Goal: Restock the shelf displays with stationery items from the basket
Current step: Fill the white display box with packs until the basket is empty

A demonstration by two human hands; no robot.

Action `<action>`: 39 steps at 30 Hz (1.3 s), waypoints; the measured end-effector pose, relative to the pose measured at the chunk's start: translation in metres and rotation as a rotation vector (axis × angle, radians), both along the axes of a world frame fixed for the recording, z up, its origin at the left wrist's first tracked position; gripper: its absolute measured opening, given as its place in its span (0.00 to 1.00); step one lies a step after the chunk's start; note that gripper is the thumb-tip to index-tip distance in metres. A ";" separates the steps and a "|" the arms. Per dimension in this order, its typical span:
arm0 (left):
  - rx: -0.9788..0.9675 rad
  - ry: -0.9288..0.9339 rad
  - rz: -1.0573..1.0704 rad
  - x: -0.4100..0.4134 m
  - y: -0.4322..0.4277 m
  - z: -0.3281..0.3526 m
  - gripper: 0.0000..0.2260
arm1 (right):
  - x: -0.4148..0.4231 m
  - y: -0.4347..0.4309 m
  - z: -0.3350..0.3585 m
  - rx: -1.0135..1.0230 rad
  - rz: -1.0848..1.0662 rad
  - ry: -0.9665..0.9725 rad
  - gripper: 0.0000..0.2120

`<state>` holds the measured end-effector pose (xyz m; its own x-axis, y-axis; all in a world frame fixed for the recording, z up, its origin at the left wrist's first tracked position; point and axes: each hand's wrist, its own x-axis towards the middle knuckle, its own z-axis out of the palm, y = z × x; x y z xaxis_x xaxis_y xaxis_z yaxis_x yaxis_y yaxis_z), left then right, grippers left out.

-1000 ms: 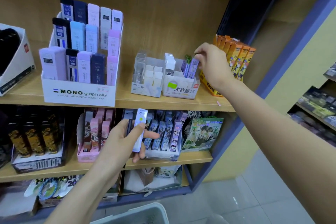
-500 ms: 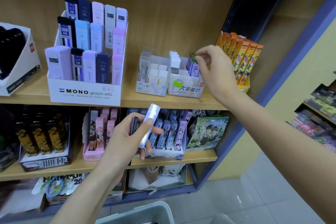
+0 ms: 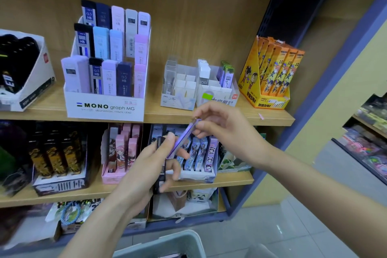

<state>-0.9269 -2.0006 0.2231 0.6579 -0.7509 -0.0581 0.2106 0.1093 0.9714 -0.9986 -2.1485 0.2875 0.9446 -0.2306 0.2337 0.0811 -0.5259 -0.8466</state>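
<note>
now left fingers (image 3: 169, 138) and right fingers (image 3: 202, 126) pinch the purple case (image 3: 184, 137).

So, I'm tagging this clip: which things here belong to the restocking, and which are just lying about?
In the job: purple case, pinched by the right hand; dark case, gripped with it in the left hand; white tray with purple cases in it, likely the target; basket.
Lying about: MONO display; orange box; pink box.
</note>
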 end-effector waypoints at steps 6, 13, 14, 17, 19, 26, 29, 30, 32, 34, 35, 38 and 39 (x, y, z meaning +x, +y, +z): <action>-0.043 -0.073 0.193 0.006 0.000 -0.002 0.06 | -0.012 0.006 -0.004 0.071 -0.037 0.062 0.16; -0.005 -0.246 0.227 0.004 -0.003 -0.003 0.09 | -0.015 0.013 -0.004 0.253 -0.149 0.093 0.04; 0.017 -0.205 0.216 0.004 -0.003 -0.004 0.11 | -0.016 0.008 -0.001 0.224 -0.173 0.062 0.05; 0.105 -0.056 0.164 0.007 -0.004 -0.008 0.14 | -0.015 -0.018 0.016 -0.009 -0.321 -0.138 0.07; 0.164 0.016 0.153 0.010 -0.005 -0.013 0.12 | -0.010 -0.038 0.030 -0.214 -0.445 -0.272 0.07; 0.224 0.027 0.135 0.010 -0.006 -0.021 0.03 | 0.021 -0.089 0.050 -0.562 -0.598 -0.307 0.06; 0.150 0.019 0.136 0.005 -0.001 -0.014 0.07 | 0.031 -0.099 0.053 -0.664 -0.564 -0.203 0.05; 0.129 0.004 0.138 0.005 0.000 -0.014 0.08 | 0.034 -0.101 0.053 -0.700 -0.549 -0.162 0.04; 0.113 -0.027 0.142 0.006 0.002 -0.012 0.11 | 0.040 -0.104 0.049 -0.794 -0.529 -0.091 0.04; 0.111 -0.049 0.151 0.008 0.003 -0.011 0.12 | 0.045 -0.107 0.045 -0.831 -0.536 -0.065 0.05; 0.110 -0.055 0.155 0.009 0.003 -0.011 0.11 | 0.047 -0.108 0.044 -0.827 -0.546 -0.068 0.06; 0.098 -0.039 0.158 0.010 0.004 -0.009 0.10 | 0.051 -0.110 0.042 -0.822 -0.573 -0.082 0.10; 0.081 -0.014 0.158 0.010 0.004 -0.008 0.10 | 0.051 -0.111 0.041 -0.826 -0.582 -0.087 0.10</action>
